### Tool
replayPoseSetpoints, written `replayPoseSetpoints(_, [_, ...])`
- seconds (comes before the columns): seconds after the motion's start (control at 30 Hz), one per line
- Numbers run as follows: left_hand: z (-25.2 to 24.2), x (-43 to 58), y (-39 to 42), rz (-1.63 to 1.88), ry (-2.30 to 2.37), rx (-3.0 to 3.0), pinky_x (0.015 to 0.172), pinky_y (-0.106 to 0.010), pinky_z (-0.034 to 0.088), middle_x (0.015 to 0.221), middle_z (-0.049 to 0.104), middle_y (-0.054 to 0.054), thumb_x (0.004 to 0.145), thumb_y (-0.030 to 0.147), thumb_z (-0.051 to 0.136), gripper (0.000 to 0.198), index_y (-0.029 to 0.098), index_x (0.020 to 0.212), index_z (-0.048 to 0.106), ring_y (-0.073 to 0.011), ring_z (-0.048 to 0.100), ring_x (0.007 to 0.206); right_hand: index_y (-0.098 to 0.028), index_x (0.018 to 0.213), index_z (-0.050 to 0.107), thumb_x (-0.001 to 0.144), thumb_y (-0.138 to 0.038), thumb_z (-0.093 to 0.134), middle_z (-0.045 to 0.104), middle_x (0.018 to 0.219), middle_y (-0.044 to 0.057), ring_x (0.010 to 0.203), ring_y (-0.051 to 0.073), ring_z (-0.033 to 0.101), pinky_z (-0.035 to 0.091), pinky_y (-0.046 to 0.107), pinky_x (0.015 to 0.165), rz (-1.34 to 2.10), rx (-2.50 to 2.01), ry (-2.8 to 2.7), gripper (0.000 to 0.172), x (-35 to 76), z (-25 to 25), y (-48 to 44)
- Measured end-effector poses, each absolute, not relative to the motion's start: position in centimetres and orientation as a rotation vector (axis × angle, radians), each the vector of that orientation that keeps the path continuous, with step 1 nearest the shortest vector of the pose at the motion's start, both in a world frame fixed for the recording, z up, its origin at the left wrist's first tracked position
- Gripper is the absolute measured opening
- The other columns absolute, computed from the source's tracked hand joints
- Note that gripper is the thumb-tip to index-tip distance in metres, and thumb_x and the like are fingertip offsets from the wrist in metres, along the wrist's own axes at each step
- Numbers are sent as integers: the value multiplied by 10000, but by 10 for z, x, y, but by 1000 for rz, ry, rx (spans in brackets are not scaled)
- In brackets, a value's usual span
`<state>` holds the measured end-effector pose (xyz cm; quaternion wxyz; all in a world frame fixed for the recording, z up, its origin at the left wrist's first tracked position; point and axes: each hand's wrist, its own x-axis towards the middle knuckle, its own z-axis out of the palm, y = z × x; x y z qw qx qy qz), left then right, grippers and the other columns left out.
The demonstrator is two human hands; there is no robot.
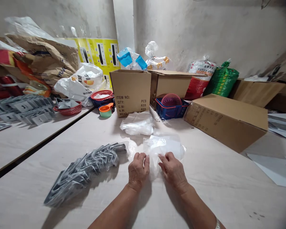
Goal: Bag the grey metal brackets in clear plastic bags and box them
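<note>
Both my hands rest on the pale wooden table (pixel 205 178) at the near edge of a small clear plastic bag (pixel 164 146). My left hand (pixel 138 168) has its fingers curled and pinches the bag's near left edge. My right hand (pixel 173 170) pinches the near right edge, fingers bent. To the left lies a long row of grey metal brackets in clear bags (pixel 85 168), stacked overlapping. A crumpled heap of more clear bags (pixel 137 125) lies just beyond.
Cardboard boxes (pixel 131 92) (pixel 226 119) stand at the back and right, with a blue basket (pixel 170 109), red baskets (pixel 68 109), an orange-green tape dispenser (pixel 105 110) and sacks along the wall. Loose grey brackets (pixel 26 109) cover the left table. White sheets (pixel 276 168) lie right.
</note>
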<state>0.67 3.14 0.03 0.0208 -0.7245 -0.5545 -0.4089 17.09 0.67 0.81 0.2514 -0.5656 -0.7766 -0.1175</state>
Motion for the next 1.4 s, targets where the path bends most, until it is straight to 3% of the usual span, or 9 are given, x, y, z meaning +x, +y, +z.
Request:
replayPoseSetpoints(0.2, [-1,4,35,-1329,-1695,-2206,586,-237,403,718,518,-19,887,253,407,207,177,784,569,-135,518,621,-214,1134,554,763,-72,518,487,881,46,662,133,489,396,225,590,-232,-1570,-2152,399,170,6,7])
replayPoseSetpoints(0.43, [-1,4,33,-1311,-1625,-2227,573,-237,409,712,500,-13,889,252,415,193,182,810,576,-129,513,589,-225,1122,567,831,-133,479,448,1119,131,777,164,493,426,293,673,-335,-1369,-2153,318,166,8,7])
replayPoseSetpoints(0.63, [1,1,35,-1320,-1559,-2275,601,-251,434,722,500,-19,885,233,424,173,181,836,581,-139,531,621,-176,1114,571,829,-101,432,457,1184,164,781,177,498,451,323,689,-445,-1348,-2108,326,163,4,8])
replayPoseSetpoints(0.83, [2,0,38,-1395,-1514,-2282,601,-236,463,727,518,-19,881,224,430,170,189,825,587,-132,548,627,-154,1111,572,825,-110,406,483,1133,181,723,167,506,476,320,656,-516,-1326,-2083,333,164,1,10])
replayPoseSetpoints(1.13, [-15,-2,50,-1618,-1435,-2391,581,-217,486,730,544,-27,875,240,451,139,198,858,583,-125,577,636,-182,1164,508,808,-123,372,509,943,116,618,147,504,451,264,549,-396,-1334,-2019,385,161,-16,18])
replayPoseSetpoints(1.4, [-23,11,49,-1908,-1532,-2296,437,-202,423,721,529,-13,865,303,460,165,193,845,581,-89,479,471,-227,1133,507,828,-141,403,494,865,70,546,129,473,400,241,488,-412,-1426,-2034,334,159,-15,20])
